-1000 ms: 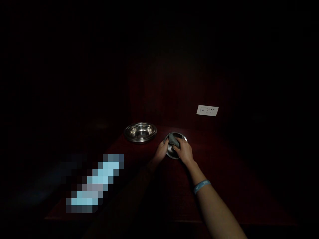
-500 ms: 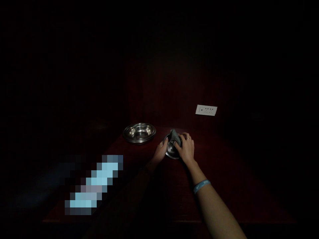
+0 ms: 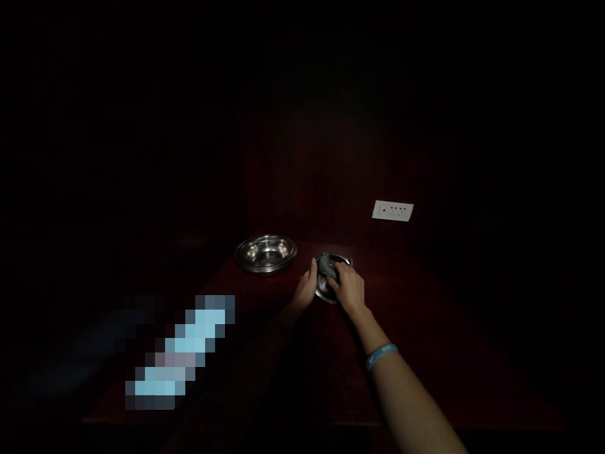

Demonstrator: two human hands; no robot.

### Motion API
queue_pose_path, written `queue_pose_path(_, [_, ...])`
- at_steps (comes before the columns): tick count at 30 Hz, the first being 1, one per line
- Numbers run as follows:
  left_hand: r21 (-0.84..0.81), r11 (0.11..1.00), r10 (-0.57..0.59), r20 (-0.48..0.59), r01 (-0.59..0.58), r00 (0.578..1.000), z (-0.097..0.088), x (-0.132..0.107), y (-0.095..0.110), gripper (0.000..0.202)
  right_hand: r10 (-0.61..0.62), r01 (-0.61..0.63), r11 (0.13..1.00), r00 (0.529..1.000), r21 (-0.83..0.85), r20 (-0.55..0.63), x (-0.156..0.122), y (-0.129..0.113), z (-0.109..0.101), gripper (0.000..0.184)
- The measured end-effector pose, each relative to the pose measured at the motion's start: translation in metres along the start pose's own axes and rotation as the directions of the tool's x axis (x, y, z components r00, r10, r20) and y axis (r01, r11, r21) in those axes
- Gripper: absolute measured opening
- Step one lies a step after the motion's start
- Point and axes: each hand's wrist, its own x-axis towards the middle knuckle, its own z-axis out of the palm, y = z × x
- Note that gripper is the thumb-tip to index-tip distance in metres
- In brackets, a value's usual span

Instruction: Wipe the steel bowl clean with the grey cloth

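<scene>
Cloth [image 3: 327,267] in bowl [image 3: 323,291], under right grip [image 3: 350,291]

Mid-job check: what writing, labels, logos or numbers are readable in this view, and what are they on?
No text reads clearly here.
White wall plate: dark dots and faint marks, too small to read.
Blue wristband on the right arm: a pale mark, too blurred to read.
Pixelated blue patch: unreadable.
Steel bowls, small steel dish, grey cloth in the right hand: no print visible.
</scene>
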Motion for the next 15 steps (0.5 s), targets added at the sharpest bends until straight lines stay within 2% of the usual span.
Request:
queue_pose_path(5, [-0.024,1.0,0.002,-0.011,-0.002,1.0,0.0,-0.002,0.002,0.076,0.044,-0.063,0.978,0.994,0.197,0.099,0.004,0.001,0.011,0.028])
queue_pose_path(9, [-0.027,1.0,0.008,-0.002,-0.008,1.0,-0.002,-0.005,0.006,0.074,-0.018,-0.026,0.939,0.992,0.343,0.124,0.006,0.002,0.016,0.028])
queue_pose_path(11, [-0.019,1.0,0.014,-0.009,-0.014,1.0,-0.003,-0.006,0.007,0.073,-0.056,0.003,0.936,0.988,0.353,0.141,0.005,0.003,0.014,0.027])
queue_pose_path(15, [0.049,0.998,0.033,-0.014,-0.033,0.999,-0.004,-0.005,0.006,0.073,-0.08,0.005,0.962,0.961,0.274,0.265,0.004,0.004,0.003,0.023])
